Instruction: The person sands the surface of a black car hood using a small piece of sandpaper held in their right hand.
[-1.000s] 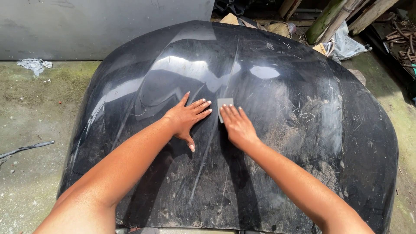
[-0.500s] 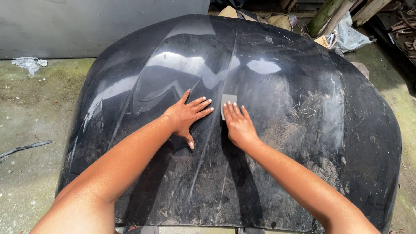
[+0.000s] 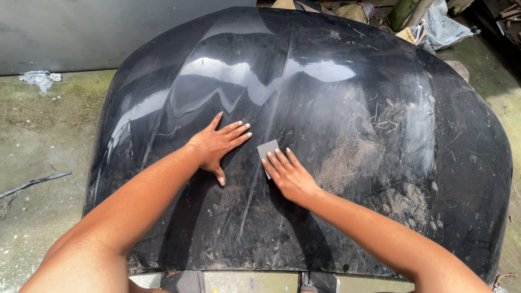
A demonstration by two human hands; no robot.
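The right hand [image 3: 290, 176] has slid the grey sanding pad [image 3: 268, 152] slightly down the black car hood [image 3: 380, 108]. Its fingers [image 3: 277, 161] lie flat and open, pressing the pad beneath their tips. The left hand [image 3: 217, 145] rests just beside, fingers spread open.

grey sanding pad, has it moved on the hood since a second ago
Yes. The grey sanding pad under the right hand has slid toward the person, away from the bright reflection on the black hood, while the left hand stays flat.

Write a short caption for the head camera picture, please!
Right hand presses a small grey sanding pad on a scuffed black car hood; left hand lies flat beside it.
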